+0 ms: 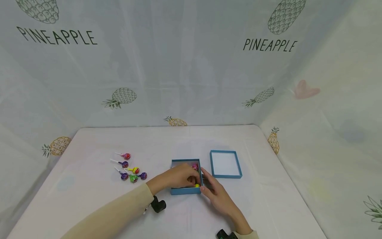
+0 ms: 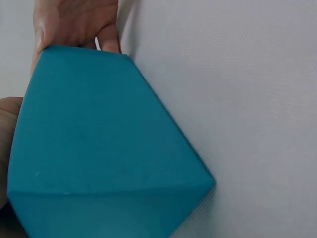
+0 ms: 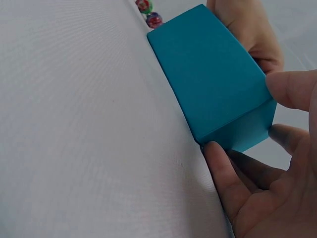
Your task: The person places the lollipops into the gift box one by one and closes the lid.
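A blue box (image 1: 185,191) with several lollipops in it stands mid-table. My left hand (image 1: 180,176) reaches over its left side, fingers curled down inside at the right end. Thumb and fingertips pinch a yellow lollipop (image 1: 197,186), mostly hidden by the hand. Behind them lies a pink lollipop (image 1: 195,166) in the box. My right hand (image 1: 219,196) rests against the box's right side, its thumb near the front corner and its fingers extended. In the right wrist view, the right thumb (image 3: 294,89) and fingertips touch the box's end (image 3: 242,131).
Left of the box lie several lollipops, among them a red one (image 1: 127,156), a yellow one (image 1: 136,170) and a green one (image 1: 133,178). The blue-rimmed box lid (image 1: 226,176) lies right of the box. A pineapple-printed cloth (image 1: 179,66) hangs behind the white table (image 1: 167,142).
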Available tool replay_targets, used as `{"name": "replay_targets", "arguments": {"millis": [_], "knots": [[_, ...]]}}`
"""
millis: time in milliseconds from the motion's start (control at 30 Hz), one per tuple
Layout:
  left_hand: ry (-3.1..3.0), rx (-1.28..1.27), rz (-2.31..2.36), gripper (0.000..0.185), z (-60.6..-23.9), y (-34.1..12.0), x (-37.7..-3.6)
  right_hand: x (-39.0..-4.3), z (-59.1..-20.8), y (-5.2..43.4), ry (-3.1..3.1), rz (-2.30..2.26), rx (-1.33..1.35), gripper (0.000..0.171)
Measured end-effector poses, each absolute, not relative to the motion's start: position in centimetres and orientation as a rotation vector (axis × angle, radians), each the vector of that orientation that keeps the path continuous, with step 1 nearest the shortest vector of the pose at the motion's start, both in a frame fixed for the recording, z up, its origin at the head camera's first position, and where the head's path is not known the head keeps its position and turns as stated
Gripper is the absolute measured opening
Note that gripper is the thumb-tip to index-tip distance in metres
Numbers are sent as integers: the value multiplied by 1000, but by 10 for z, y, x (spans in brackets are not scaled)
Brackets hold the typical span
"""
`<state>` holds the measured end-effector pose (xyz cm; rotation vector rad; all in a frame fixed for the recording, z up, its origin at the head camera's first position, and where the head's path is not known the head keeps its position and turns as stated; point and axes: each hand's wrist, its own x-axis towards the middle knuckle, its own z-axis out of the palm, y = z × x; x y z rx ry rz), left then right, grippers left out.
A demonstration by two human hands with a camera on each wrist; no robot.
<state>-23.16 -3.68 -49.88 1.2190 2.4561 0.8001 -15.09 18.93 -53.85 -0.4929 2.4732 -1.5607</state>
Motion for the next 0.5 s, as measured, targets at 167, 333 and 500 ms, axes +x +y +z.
{"name": "replay_targets", "arguments": {"millis": [167,333,500], "knots": [[2500,1191,824,17,-487,-48,-239,-152,-539,189,2462,-1583,-514,64],[2604,1151,840,18,-462,-72,-244,-152,-541,188,2487,-1567,-475,65],[2706,1079,884,19,-442,-113,-253,-150,-541,187,2505,-1547,-431,65]]}}
